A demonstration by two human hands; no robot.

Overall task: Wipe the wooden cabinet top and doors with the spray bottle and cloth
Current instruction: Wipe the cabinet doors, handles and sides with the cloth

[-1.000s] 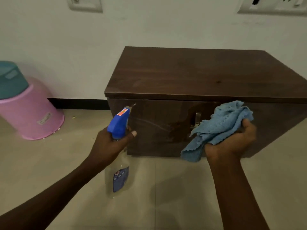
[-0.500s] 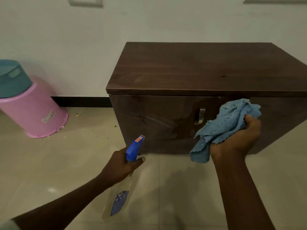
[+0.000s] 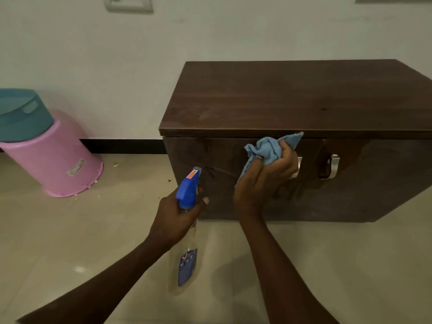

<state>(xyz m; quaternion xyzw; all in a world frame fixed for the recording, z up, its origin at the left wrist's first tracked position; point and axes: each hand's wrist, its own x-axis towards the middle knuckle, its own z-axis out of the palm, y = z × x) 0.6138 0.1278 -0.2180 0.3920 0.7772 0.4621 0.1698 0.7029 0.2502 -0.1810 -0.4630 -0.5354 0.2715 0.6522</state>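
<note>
A dark wooden cabinet (image 3: 292,97) stands against the wall, its two doors facing me with metal handles (image 3: 333,166). My right hand (image 3: 264,181) grips a bunched light blue cloth (image 3: 268,149) against the left door, just under the top's front edge, and hides part of that door's handle. My left hand (image 3: 180,213) holds a clear spray bottle by its neck, a finger near the trigger. The bottle's blue spray head (image 3: 188,188) points up toward the left door, and its body (image 3: 184,265) hangs down over the floor.
An upturned pink bucket (image 3: 56,162) with a teal tub (image 3: 21,113) on it sits on the tiled floor at left. Small crumbs lie near it. A switch plate (image 3: 128,3) is on the white wall above. Beige floor tiles stretch in front of the cabinet.
My right hand has carried the cloth left and up onto the left door. My left hand with the spray bottle has risen slightly toward the door. The view has shifted so the cabinet sits further right.
</note>
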